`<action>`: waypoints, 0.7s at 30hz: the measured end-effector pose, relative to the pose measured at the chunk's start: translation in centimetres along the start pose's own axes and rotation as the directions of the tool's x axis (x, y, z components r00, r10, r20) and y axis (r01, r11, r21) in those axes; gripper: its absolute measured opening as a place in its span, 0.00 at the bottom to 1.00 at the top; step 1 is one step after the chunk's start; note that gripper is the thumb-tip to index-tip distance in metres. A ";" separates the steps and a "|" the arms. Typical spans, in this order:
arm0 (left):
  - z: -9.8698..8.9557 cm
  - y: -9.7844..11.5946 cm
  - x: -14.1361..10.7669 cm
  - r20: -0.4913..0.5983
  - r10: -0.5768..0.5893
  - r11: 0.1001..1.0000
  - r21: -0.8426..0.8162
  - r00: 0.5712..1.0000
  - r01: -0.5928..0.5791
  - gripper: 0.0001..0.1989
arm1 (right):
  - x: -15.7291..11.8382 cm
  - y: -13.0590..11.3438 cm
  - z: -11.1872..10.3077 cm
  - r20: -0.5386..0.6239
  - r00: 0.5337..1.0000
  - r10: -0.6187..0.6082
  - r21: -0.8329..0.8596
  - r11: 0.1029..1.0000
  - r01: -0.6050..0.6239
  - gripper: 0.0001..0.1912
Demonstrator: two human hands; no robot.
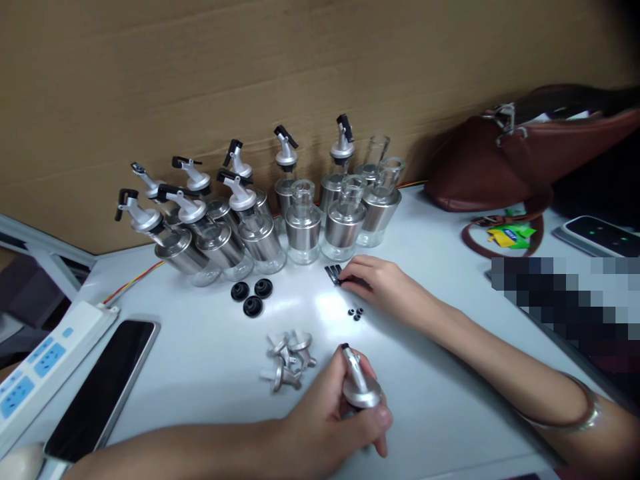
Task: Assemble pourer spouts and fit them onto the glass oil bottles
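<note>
My left hand (340, 407) is wrapped round a silver pourer spout (361, 390) with a black tip, held tilted above the table. Farther out, my right hand (373, 280) has its thumb and fingers pinched at a small row of black levers (332, 273). Just below them lie several tiny black stoppers (356, 313). Loose silver spouts (285, 360) lie left of my left hand, and three round black caps (253, 305) sit beyond those. Behind stand glass-and-steel bottles: some, like the front one (263, 243), carry spouts, while others, like the open bottle (303, 230), have bare necks.
A phone (103, 390) and a white power strip (53, 370) lie at left. A cardboard panel (200, 73) rises behind the bottles. At right are a brown bag (505, 157), its strap, a yellow-green wrapper (511, 235) and a dark device (603, 235).
</note>
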State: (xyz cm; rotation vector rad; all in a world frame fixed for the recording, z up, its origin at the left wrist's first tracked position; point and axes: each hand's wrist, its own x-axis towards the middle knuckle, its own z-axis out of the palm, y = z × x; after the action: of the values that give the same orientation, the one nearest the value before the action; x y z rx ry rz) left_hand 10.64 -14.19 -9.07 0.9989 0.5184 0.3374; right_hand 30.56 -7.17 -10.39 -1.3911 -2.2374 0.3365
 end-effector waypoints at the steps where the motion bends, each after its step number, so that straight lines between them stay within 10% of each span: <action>1: 0.0 0.0 0.0 0.000 0.003 1.000 0.000 1.000 -0.003 0.24 | 0.0 0.0 0.0 0.002 1.000 -0.004 -0.001 1.000 0.004 0.06; 21: -0.1 -0.1 0.0 0.003 0.019 1.000 0.000 1.000 -0.019 0.23 | 0.1 0.3 -0.5 0.023 0.999 0.028 0.007 1.000 -0.028 0.08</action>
State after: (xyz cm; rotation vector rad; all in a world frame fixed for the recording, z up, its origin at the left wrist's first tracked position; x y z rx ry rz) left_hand 10.61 -14.19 -9.24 1.0043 0.5066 0.3529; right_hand 31.01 -7.02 -10.08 -1.4223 -2.2343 0.3716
